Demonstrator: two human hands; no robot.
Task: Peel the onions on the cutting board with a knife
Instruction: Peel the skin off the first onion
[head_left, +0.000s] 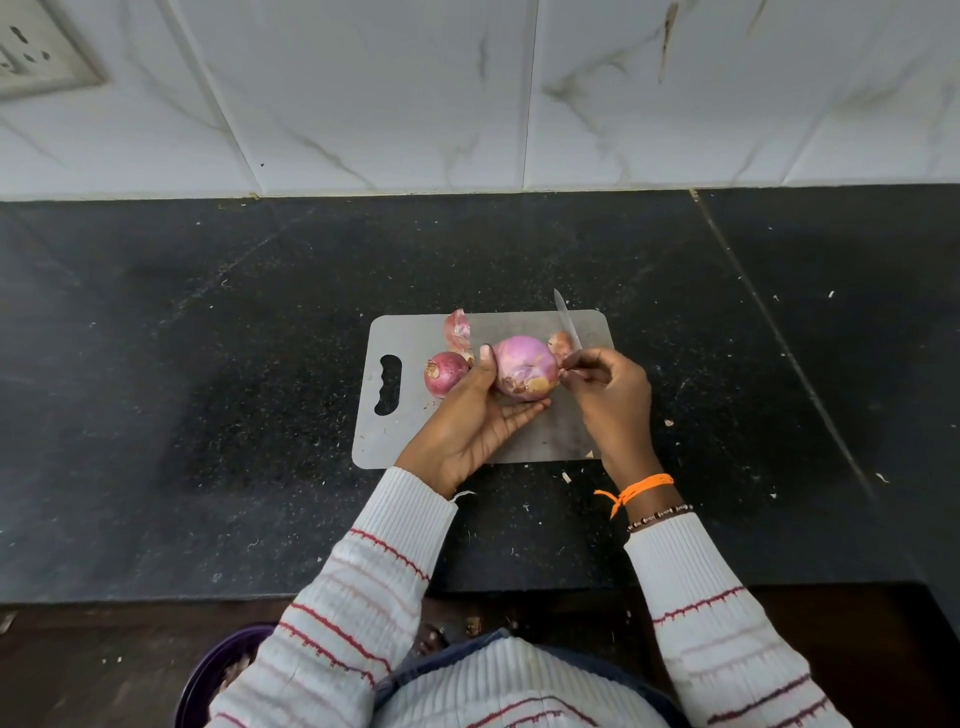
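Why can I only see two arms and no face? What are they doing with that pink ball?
The camera sits on the person's head and looks down, so you see only their arms and hands, as if through their eyes. There is just this one picture. The pink ball is an onion, mostly peeled. The left hand cups it from below, thumb on its side. The right hand holds a knife whose blade points away, and its fingertips pinch at the onion's end. Below them lies a grey cutting board on a dark counter. On the board there is also a second onion, still in its red skin, and a loose peel.
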